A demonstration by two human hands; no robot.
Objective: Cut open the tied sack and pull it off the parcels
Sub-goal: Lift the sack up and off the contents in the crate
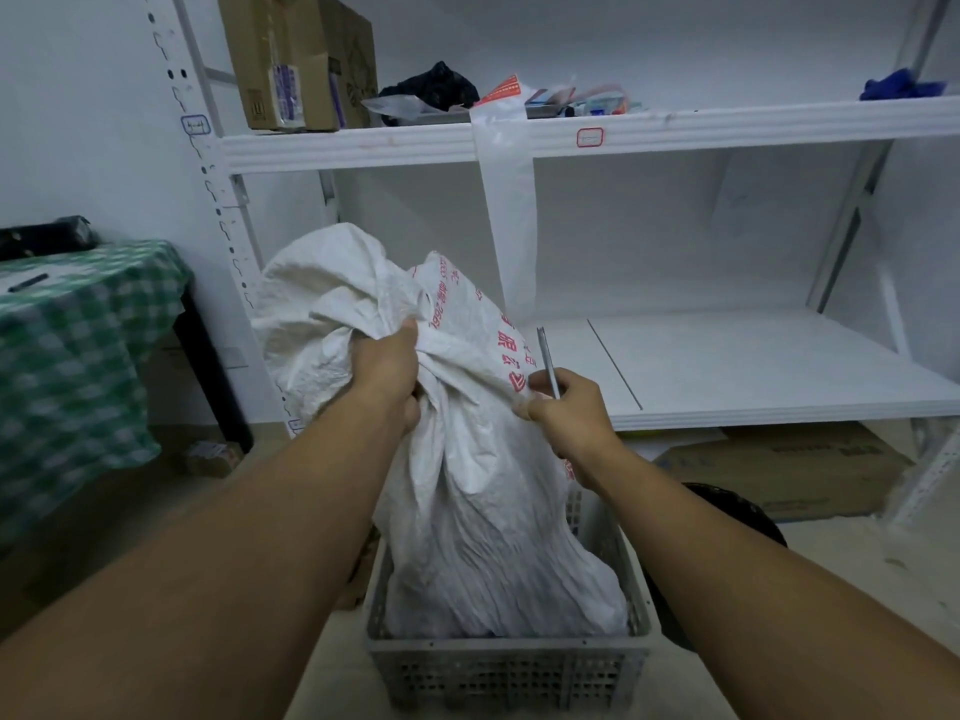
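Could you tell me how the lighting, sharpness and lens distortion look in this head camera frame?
Head view: dim, flat indoor light with a bluish cast and no hard shadows or glare; wide-angle bending curves the shelf upright and stretches both forearms; the sack, left hand and right hand are fairly sharp, while the checked tablecloth at the edge looks soft.

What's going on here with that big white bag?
A person is working on a white woven sack standing in a grey plastic crate on the floor. The left hand grips the bunched top, while the right hand holds a slim blade beside it. The sack is not off yet; no parcels show.
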